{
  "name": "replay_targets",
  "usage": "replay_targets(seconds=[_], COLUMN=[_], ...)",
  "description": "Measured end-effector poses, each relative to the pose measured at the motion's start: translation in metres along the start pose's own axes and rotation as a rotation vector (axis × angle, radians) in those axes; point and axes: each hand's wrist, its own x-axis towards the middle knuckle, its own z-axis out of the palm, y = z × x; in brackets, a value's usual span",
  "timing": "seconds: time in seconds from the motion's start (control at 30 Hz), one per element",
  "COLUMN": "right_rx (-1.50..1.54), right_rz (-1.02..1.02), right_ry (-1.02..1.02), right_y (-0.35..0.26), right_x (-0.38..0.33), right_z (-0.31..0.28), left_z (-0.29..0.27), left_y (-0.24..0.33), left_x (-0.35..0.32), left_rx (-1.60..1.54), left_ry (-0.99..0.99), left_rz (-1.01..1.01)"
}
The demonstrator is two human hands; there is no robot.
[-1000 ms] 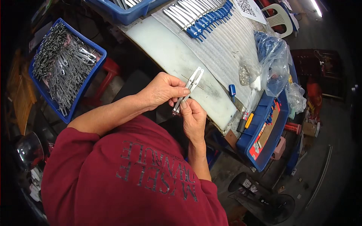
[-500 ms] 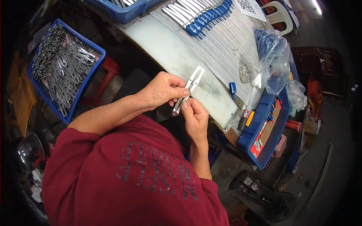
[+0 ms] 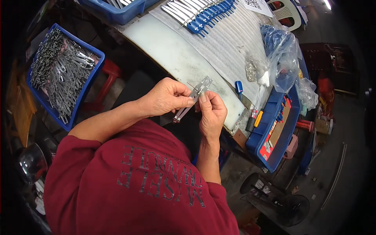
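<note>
A slim two-legged metal tool, shaped somewhat like a drawing compass, is held between both hands in front of my chest, above the table's near edge. A thin rod crosses it. My left hand pinches its middle between thumb and fingers. My right hand has its thumb and fingers closed on the tool's right side, nearer the upper end. The lower, darker end points down toward my shirt. Several similar metal pieces with blue ends lie in a row on a white foam sheet beyond.
A blue bin of grey metal parts stands at left. On the table are a blue cap-like piece, a screwdriver, a yellow-handled tool and plastic bags. A blue tray sits at right, a fan below.
The metal tool has turned and tilted between my hands. My right hand has moved up and right along it, toward its upper end; my left hand keeps its pinch.
</note>
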Motion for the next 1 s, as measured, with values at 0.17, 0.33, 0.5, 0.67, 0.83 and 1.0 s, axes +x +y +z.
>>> replay_targets(seconds=[0.17,0.33,0.5,0.67,0.83,1.0], right_rx=[0.044,-0.017,-0.017,-0.009,-0.017,-0.106], right_rz=[-0.032,-0.061,-0.056,-0.076,-0.082,-0.134], right_ry=[0.005,0.066,0.072,0.083,0.061,0.085], right_y=[0.001,0.002,0.0,0.0,0.0,0.006], right_x=[-0.002,-0.004,-0.005,-0.006,-0.008,-0.009], right_z=[0.001,0.007,0.011,0.015,0.014,0.01], left_z=[0.001,0.006,0.003,0.001,0.003,0.004], left_y=[-0.001,0.004,0.001,0.001,0.0,-0.002], left_x=[-0.001,-0.001,-0.001,-0.002,-0.004,-0.005], left_rx=[0.016,-0.09,-0.085,-0.104,-0.104,-0.089], left_ry=[0.006,0.068,0.072,0.077,0.07,0.068], left_rz=[0.049,0.098,0.145,0.163,0.25,0.248])
